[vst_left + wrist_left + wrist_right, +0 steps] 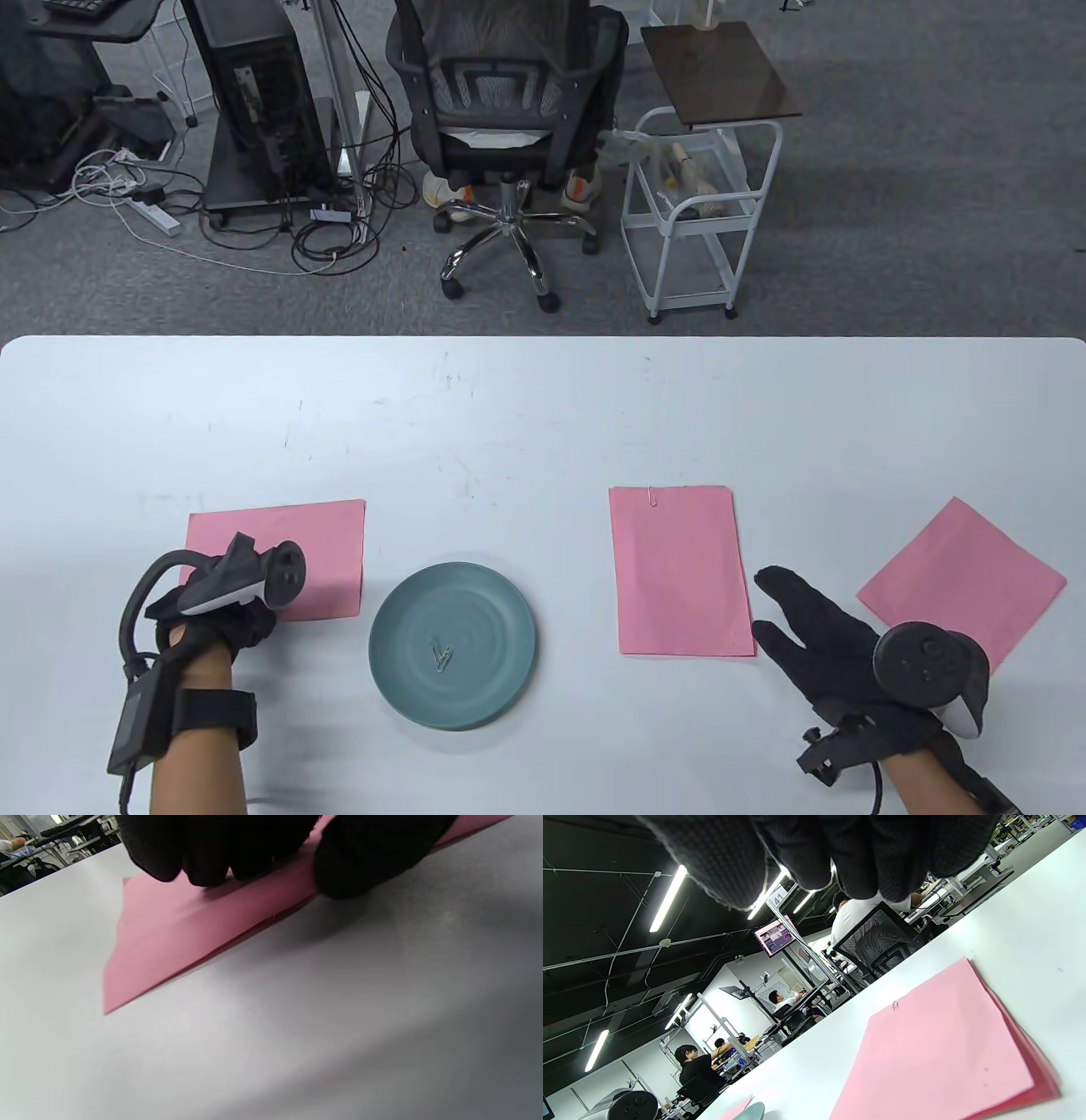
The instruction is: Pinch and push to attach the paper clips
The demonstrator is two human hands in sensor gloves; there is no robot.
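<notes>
Three pink paper stacks lie on the white table (pixel 526 407). My left hand (pixel 222 613) rests on the near edge of the left stack (pixel 314 543); in the left wrist view its fingertips (pixel 212 870) press the paper (pixel 169 938) and the thumb sits at its edge. The middle stack (pixel 679 569) carries a paper clip (pixel 652 496) on its far edge, also seen in the right wrist view (pixel 895 1005). My right hand (pixel 802 620) lies open and empty, fingers spread, just right of that stack (pixel 941 1052). A teal plate (pixel 407 679) holds loose paper clips (pixel 441 654).
A third pink stack (pixel 963 581) lies tilted at the far right, beside my right hand. Beyond the table's far edge stand an office chair (pixel 505 110) and a white cart (pixel 696 221) on the floor.
</notes>
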